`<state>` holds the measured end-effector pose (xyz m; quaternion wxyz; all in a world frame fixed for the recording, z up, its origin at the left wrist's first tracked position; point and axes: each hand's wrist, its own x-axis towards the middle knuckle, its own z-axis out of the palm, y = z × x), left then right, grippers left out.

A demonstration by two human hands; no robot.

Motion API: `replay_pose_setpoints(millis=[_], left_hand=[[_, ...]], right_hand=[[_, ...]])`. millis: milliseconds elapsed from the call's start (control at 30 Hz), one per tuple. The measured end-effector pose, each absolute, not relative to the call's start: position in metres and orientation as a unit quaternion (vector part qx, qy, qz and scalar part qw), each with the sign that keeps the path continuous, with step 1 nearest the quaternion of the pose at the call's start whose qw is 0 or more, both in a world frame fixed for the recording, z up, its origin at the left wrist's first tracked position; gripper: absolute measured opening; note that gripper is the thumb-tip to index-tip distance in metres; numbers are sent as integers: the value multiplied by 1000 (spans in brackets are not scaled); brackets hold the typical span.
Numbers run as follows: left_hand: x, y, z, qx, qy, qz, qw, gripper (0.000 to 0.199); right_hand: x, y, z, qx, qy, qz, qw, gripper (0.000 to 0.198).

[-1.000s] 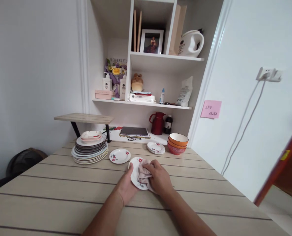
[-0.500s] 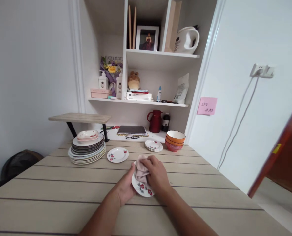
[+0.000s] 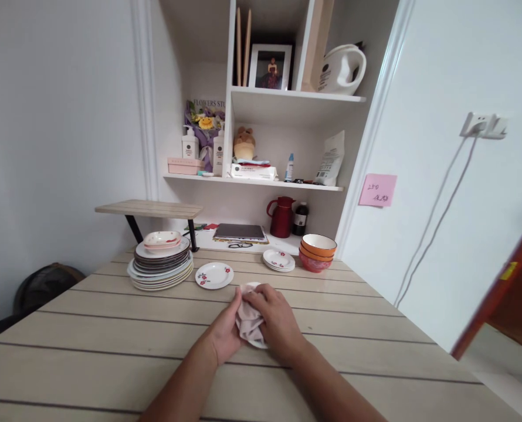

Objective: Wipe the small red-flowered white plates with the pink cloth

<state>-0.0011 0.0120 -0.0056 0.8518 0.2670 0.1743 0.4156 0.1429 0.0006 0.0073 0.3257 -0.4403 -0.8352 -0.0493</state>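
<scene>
A small white plate (image 3: 258, 344) is gripped at its left edge by my left hand (image 3: 226, 331), thumb on top. Most of the plate is hidden under a pale pink cloth (image 3: 248, 319). My right hand (image 3: 278, 319) is closed on the cloth and presses it against the plate's face. Beyond my hands, one white plate with red flowers (image 3: 214, 275) lies on the table. Farther right is a short stack of similar small plates (image 3: 279, 259).
At the left, a tall stack of plates (image 3: 162, 269) with small dishes on top stands by a raised wooden shelf (image 3: 151, 208). Stacked bowls (image 3: 317, 252) are at the right. Behind them are a red jug (image 3: 281, 217), a dark bottle (image 3: 300, 218) and a laptop (image 3: 240, 232).
The cloth has spread down over the plate and now covers the red flowers that showed near its lower edge. The view has shifted slightly.
</scene>
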Motion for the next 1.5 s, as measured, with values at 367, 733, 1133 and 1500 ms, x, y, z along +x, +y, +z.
replay_pose_setpoints(millis=[367,733,1133,1500], left_hand=[[2,6,3,276,138,434,846,60],[2,8,-3,294,182,430,834,60],[2,4,7,275,150,443,840,67],[2,12,-6,299,200,438,824,61]], right_hand=[[163,15,2,-505,-804,-47,309,55],[148,5,6,-441,-835,-49,326,62],[160,13,0,-483,-813,-44,322,61],[148,5,3,-434,-831,-46,346,62]])
